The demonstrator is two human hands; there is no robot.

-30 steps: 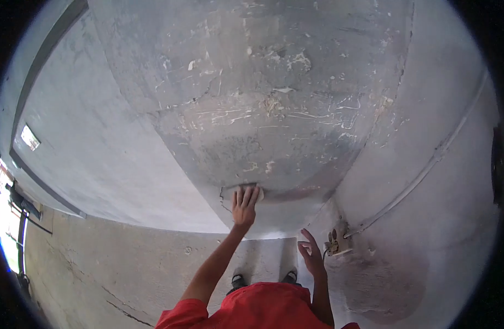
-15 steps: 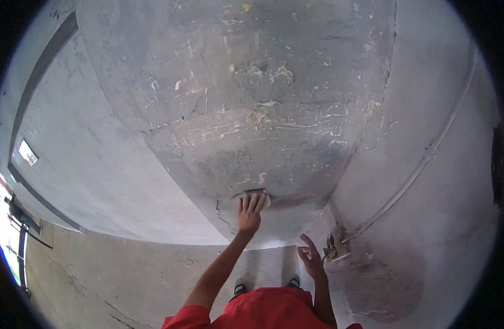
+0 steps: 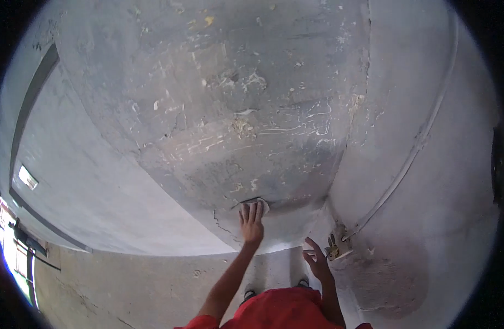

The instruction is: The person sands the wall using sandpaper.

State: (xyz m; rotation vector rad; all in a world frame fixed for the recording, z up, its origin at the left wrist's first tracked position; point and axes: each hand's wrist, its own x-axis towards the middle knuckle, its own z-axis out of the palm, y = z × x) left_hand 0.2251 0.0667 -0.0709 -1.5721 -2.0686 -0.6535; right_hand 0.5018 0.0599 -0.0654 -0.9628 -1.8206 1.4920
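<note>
My left hand (image 3: 252, 223) is pressed against the low part of a worn grey wall (image 3: 208, 159), fingers together over a small pale sheet with a dark edge, which looks like sandpaper (image 3: 264, 207). Most of the sheet is hidden under the fingers. To the right, my right hand (image 3: 319, 264) hangs in the air with its fingers apart and nothing in it. It is nearest to a broken electrical box (image 3: 338, 249) at the foot of the right wall. White scratches, flaking patches and a thin crack mark the grey wall around the left hand.
A conduit (image 3: 408, 164) runs down the right wall to the box. My sandalled feet (image 3: 249, 294) stand on the concrete floor (image 3: 164, 285), close to the wall. A bright barred opening (image 3: 16, 252) lies at the far left, and a small white plate (image 3: 27, 177) is on the left wall.
The head view has shifted, so the wall marks sit further left and the lower wall a little lower. My left hand stays on the sheet. My right hand is slightly closer to the box.
</note>
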